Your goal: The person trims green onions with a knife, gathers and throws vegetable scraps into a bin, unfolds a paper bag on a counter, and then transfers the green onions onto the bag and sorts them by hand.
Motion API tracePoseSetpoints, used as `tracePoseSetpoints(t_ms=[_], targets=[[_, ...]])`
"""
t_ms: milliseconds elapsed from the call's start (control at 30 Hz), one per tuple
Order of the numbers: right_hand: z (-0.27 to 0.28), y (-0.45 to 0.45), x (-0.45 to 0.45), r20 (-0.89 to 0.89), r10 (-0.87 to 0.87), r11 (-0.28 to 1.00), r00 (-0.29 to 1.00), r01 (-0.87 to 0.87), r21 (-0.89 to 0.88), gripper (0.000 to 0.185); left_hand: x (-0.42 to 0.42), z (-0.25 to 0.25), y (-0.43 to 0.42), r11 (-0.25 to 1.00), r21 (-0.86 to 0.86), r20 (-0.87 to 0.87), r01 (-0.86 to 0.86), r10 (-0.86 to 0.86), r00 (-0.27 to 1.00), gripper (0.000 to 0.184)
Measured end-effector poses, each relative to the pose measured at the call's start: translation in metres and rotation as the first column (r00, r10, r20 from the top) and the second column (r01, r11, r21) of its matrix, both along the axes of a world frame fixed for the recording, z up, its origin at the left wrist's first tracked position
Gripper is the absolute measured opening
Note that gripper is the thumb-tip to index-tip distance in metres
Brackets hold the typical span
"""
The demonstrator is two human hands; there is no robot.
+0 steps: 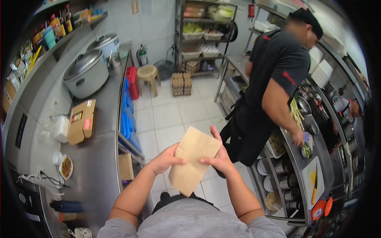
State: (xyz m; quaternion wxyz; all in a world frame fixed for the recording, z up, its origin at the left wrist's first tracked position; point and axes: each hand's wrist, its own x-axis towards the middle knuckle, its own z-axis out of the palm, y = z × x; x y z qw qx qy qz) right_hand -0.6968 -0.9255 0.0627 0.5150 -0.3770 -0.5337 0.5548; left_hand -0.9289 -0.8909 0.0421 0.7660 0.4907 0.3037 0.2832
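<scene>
A brown paper bag, flat and folded, is held in front of my body above the tiled floor. My left hand grips its left edge, thumb lying across the front. On the other side my right hand pinches the bag with its thumb on the front, while an index finger sticks up beside the top right corner. The fingers behind the paper are hidden. The bag tilts, its upper end leaning to the right.
Left is a steel counter with an opened cardboard box, a bowl of food and a large rice cooker. A co-worker stands right, reaching to a prep counter with a cutting board and knife. A stool stands behind.
</scene>
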Motion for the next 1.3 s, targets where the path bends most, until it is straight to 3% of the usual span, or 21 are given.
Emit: tracePoseSetpoints(t_ms=[33, 100, 133, 267, 333, 367, 433, 500, 567, 600, 633, 700, 767, 833, 867, 900, 967, 1033, 1100, 1167, 1300], targets=[[0.008, 0.007, 0.007, -0.002, -0.019, 0.999, 1.000, 0.019, 0.030, 0.121, -0.003, 0.011, 0.002, 0.999, 0.030, -0.002, 0.019, -0.019, 1.000, 0.070], [0.015, 0.018, 0.025, 0.008, 0.349, 0.936, 0.937, -0.349, 0.050, 0.129, -0.007, 0.031, 0.007, 0.988, -0.014, 0.090, 0.152, -0.150, 0.985, 0.072], [0.017, 0.023, 0.031, 0.050, 0.418, 0.907, 0.907, -0.420, 0.032, 0.131, -0.011, 0.034, 0.011, 0.984, 0.011, 0.037, 0.178, -0.178, 0.983, 0.073], [0.027, 0.023, 0.025, 0.163, 0.284, 0.951, 0.945, -0.299, 0.075, 0.100, -0.025, 0.034, 0.017, 0.974, 0.031, -0.023, 0.226, -0.226, 0.974, 0.071], [0.018, 0.021, 0.006, 0.209, 0.072, 0.994, 0.975, -0.088, 0.068, 0.062, -0.028, 0.024, 0.019, 0.969, 0.066, -0.396, 0.239, -0.194, 0.898, 0.072], [0.012, 0.021, -0.003, 0.145, -0.027, 0.996, 0.989, 0.014, 0.089, 0.058, -0.017, 0.030, 0.011, 0.961, 0.079, -0.402, 0.265, -0.212, 0.891, 0.072], [0.004, 0.019, -0.017, 0.218, -0.207, 0.977, 0.954, 0.189, 0.101, 0.056, 0.002, 0.048, -0.018, 0.971, 0.240, -0.167, 0.018, 0.023, 0.986, 0.073], [0.016, 0.009, -0.022, 0.260, -0.263, 0.963, 0.929, 0.239, 0.122, 0.054, 0.007, 0.037, -0.013, 0.937, 0.350, -0.141, 0.013, 0.039, 0.989, 0.084], [0.020, 0.006, -0.026, 0.306, -0.297, 0.954, 0.905, 0.264, 0.145, 0.053, 0.005, 0.039, -0.011, 0.990, 0.109, -0.007, -0.086, 0.087, 0.996, 0.096], [0.019, 0.006, -0.026, 0.370, -0.366, 0.925, 0.854, 0.290, 0.244, 0.054, 0.001, 0.046, -0.015, 0.986, -0.166, 0.329, -0.010, 0.065, 0.942, 0.106], [0.018, 0.005, -0.025, 0.422, -0.436, 0.888, 0.795, 0.306, 0.342, 0.055, 0.004, 0.052, -0.017, 0.986, -0.162, 0.328, -0.022, 0.075, 0.942, 0.106], [0.020, -0.001, -0.019, 0.380, -0.403, 0.900, 0.832, 0.286, 0.328, 0.053, 0.014, 0.061, -0.022, 0.918, 0.396, -0.232, -0.024, 0.126, 0.965, 0.110], [0.024, 0.005, -0.016, 0.342, -0.346, 0.914, 0.874, 0.231, 0.335, 0.050, 0.009, 0.054, -0.011, 0.900, 0.421, -0.196, -0.113, 0.212, 0.957, 0.106], [0.020, 0.014, -0.007, 0.374, -0.185, 0.981, 0.909, 0.147, 0.130, 0.043, -0.002, 0.048, -0.003, 0.899, 0.403, -0.090, -0.170, 0.224, 0.970, 0.082], [0.027, 0.012, -0.005, 0.421, -0.120, 0.992, 0.899, 0.097, 0.077, 0.038, -0.004, 0.049, -0.003, 0.893, 0.411, -0.087, -0.186, 0.241, 0.967, 0.082], [0.024, 0.014, -0.005, 0.419, -0.111, 0.993, 0.901, 0.083, 0.085, 0.038, -0.001, 0.050, -0.004, 0.888, 0.450, -0.164, -0.092, 0.184, 0.969, 0.068], [0.009, 0.016, -0.007, 0.517, -0.090, 0.917, 0.851, -0.132, 0.376, 0.035, 0.008, 0.054, -0.009, 0.875, 0.484, -0.241, -0.003, 0.137, 0.961, 0.054], [0.015, 0.011, -0.016, 0.465, -0.134, 0.868, 0.875, -0.123, 0.482, 0.032, 0.022, 0.063, -0.019, 0.901, 0.433, -0.486, 0.035, 0.201, 0.850, 0.040], [0.039, 0.001, -0.017, 0.499, -0.139, 0.973, 0.856, 0.023, 0.231, 0.032, 0.025, 0.061, -0.026, 0.886, 0.459, -0.421, -0.062, 0.278, 0.863, 0.031], [0.040, 0.004, -0.012, 0.527, -0.134, 0.980, 0.839, 0.032, 0.198, 0.032, 0.025, 0.057, -0.026, 0.673, 0.739, -0.444, 0.004, 0.483, 0.755, 0.025], [0.050, 0.004, -0.010, 0.694, -0.025, 0.988, 0.720, -0.089, 0.128, 0.034, 0.037, 0.050, -0.037, 0.726, 0.668, -0.357, -0.164, 0.506, 0.785, 0.022]])
